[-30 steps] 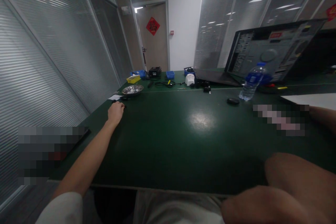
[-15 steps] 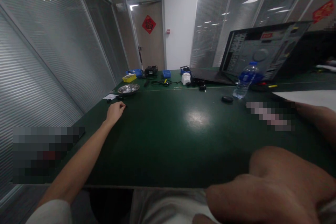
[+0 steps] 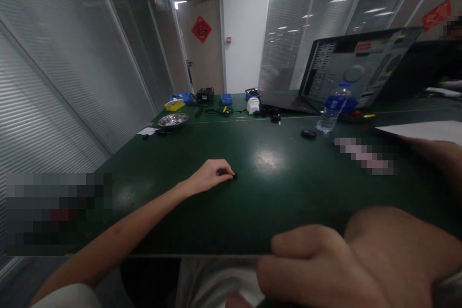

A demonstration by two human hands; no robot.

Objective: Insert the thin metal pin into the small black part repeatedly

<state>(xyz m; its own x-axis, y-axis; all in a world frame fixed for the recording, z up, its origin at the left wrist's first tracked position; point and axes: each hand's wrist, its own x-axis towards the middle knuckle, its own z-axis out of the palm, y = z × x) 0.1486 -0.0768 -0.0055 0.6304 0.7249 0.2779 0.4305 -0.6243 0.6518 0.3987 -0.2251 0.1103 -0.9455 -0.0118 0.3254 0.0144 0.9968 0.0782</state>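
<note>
Green matte table top (image 3: 281,192) in the head view: left hand (image 3: 211,178) lies mid-table, fingertips pinched together on a small black part (image 3: 234,176) touching the surface. Right hand (image 3: 325,269) is at the near edge, fingers loosely curled, holding nothing visible. Step, by my read: carrying the part in. Next needs a steady pinch, since it's tiny.

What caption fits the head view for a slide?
Left hand pinches a small black part on the green table; right hand rests near.
</note>
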